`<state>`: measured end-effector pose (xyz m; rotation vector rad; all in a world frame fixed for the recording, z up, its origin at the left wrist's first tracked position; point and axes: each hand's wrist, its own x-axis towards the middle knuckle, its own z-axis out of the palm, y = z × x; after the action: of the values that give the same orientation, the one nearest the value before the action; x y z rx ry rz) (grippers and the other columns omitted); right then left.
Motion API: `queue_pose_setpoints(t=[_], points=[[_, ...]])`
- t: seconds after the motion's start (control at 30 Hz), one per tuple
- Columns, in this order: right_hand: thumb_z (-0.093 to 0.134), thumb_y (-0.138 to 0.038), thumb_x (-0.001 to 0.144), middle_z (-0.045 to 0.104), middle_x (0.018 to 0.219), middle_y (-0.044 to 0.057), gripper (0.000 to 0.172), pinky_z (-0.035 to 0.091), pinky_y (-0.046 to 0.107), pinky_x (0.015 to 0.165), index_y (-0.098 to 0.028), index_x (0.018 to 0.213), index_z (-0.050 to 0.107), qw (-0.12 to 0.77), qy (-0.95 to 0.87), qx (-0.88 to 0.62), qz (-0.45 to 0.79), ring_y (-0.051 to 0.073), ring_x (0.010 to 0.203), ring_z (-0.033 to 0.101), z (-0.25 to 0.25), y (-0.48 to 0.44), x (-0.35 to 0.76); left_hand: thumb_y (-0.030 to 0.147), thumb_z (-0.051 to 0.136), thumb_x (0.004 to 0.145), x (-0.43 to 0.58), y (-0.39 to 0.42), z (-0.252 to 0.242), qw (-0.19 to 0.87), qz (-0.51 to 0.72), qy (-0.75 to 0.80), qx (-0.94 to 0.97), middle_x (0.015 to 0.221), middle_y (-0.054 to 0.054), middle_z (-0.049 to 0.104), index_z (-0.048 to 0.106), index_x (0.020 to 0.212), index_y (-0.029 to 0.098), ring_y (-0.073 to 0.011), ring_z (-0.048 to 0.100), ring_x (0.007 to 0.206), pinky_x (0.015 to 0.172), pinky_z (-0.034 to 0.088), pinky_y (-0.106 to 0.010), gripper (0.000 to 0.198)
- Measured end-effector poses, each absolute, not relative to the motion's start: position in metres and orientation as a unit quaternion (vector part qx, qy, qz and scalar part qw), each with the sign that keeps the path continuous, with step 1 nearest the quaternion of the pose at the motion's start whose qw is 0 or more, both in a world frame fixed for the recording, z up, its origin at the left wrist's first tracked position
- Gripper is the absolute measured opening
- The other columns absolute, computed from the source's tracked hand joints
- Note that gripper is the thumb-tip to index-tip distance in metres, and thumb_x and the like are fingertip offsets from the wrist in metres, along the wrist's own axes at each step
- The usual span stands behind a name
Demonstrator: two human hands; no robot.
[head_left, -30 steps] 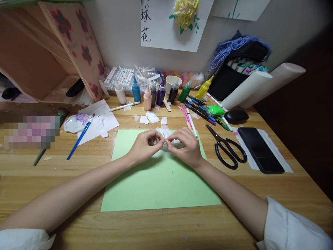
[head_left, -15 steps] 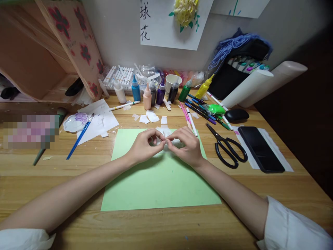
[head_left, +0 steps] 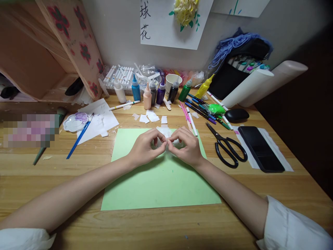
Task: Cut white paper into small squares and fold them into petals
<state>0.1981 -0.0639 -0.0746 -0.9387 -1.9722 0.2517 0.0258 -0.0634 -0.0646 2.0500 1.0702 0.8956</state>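
Observation:
Over the upper part of a light green sheet [head_left: 161, 184], my left hand [head_left: 146, 147] and my right hand [head_left: 187, 146] meet fingertip to fingertip. Thumb and index finger of each are pinched on a small piece of white paper [head_left: 167, 140], which the fingers mostly hide. Behind the fingers, more white paper [head_left: 164, 131] lies at the sheet's far edge. Torn white scraps [head_left: 153, 116] are scattered on the wood just beyond. Black-handled scissors [head_left: 225, 144] rest to the right of my right hand.
Paint bottles [head_left: 147, 97] stand in a row at the back. Pens [head_left: 200, 111] lie beside a black computer mouse [head_left: 236, 115]. A phone [head_left: 261, 149] sits at the right. On the left are a paintbrush [head_left: 79, 138] and a palette [head_left: 71, 123] with purple paint.
The thin pale edge that stuck up between my fingertips has dropped mostly out of sight. My fingers have shifted very slightly; both hands keep their pinch.

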Motion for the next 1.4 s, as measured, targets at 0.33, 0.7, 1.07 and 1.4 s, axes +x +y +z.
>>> queue_pose_setpoints(t=[0.33, 0.7, 1.07, 1.4], points=[[0.062, -0.015, 0.075, 0.064, 0.068, 0.002, 0.006, 0.041, 0.029, 0.057, -0.020, 0.077, 0.060, 0.459, -0.795, -0.377, 0.125, 0.015, 0.061, 0.052, -0.0724, -0.0635, 0.1971, 0.023, 0.053, 0.081, 0.0244, -0.0618, -0.0650, 0.361, 0.363, 0.421, 0.749, 0.073, 0.000, 0.058, 0.059, 0.079, 0.015, -0.0084, 0.044, 0.060, 0.057, 0.037, -0.021, 0.010], [0.060, -0.014, 0.076, 0.065, 0.068, 0.002, 0.006, 0.041, 0.030, 0.056, -0.020, 0.076, 0.061, 0.463, -0.785, -0.388, 0.140, 0.015, 0.060, 0.052, -0.0736, -0.0635, 0.1983, 0.026, 0.055, 0.081, 0.0244, -0.0590, -0.0673, 0.403, 0.362, 0.428, 0.723, 0.072, -0.001, 0.060, 0.063, 0.081, 0.015, -0.0083, 0.041, 0.056, 0.054, 0.034, -0.021, 0.013], [0.059, -0.013, 0.077, 0.064, 0.065, 0.002, 0.008, 0.041, 0.030, 0.056, -0.020, 0.072, 0.060, 0.464, -0.785, -0.388, 0.133, 0.014, 0.057, 0.050, -0.0735, -0.0633, 0.1980, 0.028, 0.057, 0.079, 0.0251, -0.0589, -0.0689, 0.403, 0.363, 0.426, 0.724, 0.076, -0.003, 0.062, 0.062, 0.081, 0.014, -0.0082, 0.041, 0.056, 0.053, 0.034, -0.021, 0.014], [0.059, -0.015, 0.077, 0.064, 0.065, 0.002, 0.008, 0.041, 0.031, 0.057, -0.020, 0.072, 0.061, 0.462, -0.785, -0.390, 0.137, 0.015, 0.060, 0.053, -0.0749, -0.0639, 0.1984, 0.030, 0.058, 0.079, 0.0248, -0.0592, -0.0691, 0.407, 0.361, 0.431, 0.721, 0.078, -0.004, 0.063, 0.063, 0.082, 0.014, -0.0082, 0.042, 0.056, 0.053, 0.034, -0.021, 0.016]])
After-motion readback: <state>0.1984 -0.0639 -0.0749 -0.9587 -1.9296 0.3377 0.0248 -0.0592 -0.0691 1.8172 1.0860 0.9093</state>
